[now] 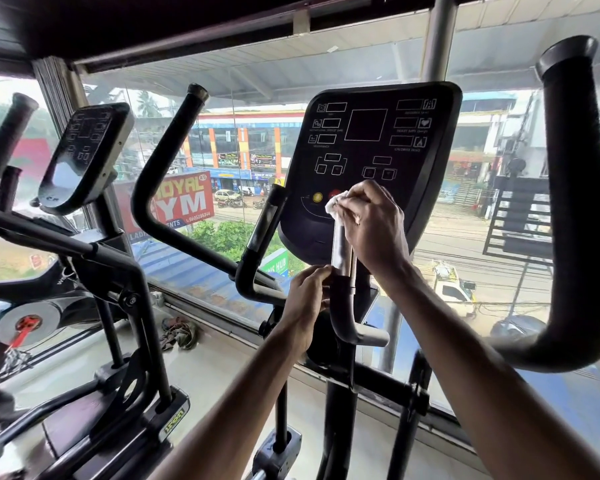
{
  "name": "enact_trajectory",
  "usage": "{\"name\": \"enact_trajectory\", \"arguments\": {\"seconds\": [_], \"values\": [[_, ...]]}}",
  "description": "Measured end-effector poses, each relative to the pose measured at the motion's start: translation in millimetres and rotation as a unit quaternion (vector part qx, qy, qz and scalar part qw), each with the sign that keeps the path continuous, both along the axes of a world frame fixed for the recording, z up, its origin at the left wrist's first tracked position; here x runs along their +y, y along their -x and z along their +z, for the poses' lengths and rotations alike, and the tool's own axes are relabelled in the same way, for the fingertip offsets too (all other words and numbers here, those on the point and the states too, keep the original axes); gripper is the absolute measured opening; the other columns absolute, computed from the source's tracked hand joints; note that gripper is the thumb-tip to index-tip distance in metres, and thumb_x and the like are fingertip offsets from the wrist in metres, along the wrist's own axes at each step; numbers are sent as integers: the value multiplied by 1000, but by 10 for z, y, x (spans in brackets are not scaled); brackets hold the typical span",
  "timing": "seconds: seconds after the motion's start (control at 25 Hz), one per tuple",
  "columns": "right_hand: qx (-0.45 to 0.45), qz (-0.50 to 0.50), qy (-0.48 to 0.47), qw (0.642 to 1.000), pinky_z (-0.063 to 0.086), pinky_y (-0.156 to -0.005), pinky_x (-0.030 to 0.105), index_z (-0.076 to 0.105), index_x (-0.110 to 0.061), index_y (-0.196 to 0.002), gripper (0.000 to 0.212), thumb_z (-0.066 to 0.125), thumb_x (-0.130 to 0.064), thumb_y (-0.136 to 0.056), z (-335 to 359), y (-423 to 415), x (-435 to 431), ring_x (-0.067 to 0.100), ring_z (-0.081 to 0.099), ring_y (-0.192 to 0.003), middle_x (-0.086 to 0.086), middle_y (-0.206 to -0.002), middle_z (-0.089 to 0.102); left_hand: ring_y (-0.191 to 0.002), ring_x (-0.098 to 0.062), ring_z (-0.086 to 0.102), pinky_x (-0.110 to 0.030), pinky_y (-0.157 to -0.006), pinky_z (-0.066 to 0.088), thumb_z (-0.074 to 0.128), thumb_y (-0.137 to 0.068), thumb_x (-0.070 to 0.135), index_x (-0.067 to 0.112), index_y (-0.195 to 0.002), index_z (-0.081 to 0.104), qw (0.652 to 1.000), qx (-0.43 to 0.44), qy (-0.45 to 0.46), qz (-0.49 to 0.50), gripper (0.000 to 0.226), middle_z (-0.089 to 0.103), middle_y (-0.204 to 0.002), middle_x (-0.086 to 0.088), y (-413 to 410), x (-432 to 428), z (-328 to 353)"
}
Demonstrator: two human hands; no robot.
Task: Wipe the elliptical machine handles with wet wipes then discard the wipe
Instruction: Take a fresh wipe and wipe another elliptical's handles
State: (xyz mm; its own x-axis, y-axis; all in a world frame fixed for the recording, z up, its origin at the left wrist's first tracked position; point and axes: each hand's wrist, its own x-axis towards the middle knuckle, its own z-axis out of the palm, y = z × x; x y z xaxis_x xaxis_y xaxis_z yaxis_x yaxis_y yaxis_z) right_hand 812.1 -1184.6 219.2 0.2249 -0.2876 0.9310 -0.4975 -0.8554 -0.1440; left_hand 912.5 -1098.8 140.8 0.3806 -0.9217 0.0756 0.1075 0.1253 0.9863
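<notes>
Wipe (334,206) is clutched in the right hand (371,226), whose fingers are curled around it, and is pressed on the top of the inner handle (342,252), just before the lower part of the console (371,140). Lower down, the inner handle is grasped by the fingers of the left hand (307,296).
</notes>
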Motion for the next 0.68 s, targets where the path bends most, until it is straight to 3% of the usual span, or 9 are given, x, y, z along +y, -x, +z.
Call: {"name": "enact_trajectory", "arguments": {"seconds": [0.2,0.4,0.56,0.68], "values": [[98,76,-7,992,53,-80,18,82,-15,-91,4,81,-15,-87,-454,195,254,9,63,-91,-5,-95,66,-85,-16,71,-24,-69,50,49,-105,17,20,-86,75,1000,-16,6,-18,32,77,-89,-3,7,46,-8],[-21,27,-10,999,56,-87,25,81,-11,-102,13,74,-17,-93,-449,171,156,14,69,-95,1,-102,68,-86,-19,72,-31,-75,50,46,-105,11,19,-81,75,1000,-16,9,-18,39,78,-89,-6,-2,58,-4],[34,83,25,996,52,-90,18,81,-10,-100,9,77,-15,-93,-813,285,353,14,66,-93,3,-100,69,-77,-11,69,-22,-68,53,49,-97,1,21,-83,78,998,-35,16,-48,38,74,-82,-1,-60,102,-23],[-34,44,8,998,54,-91,21,80,-12,-104,11,74,-14,-95,-748,256,314,16,68,-94,2,-102,71,-87,-19,72,-30,-80,53,50,-101,7,19,-90,77,999,-29,12,-33,32,78,-91,-5,-43,94,-8]]}}
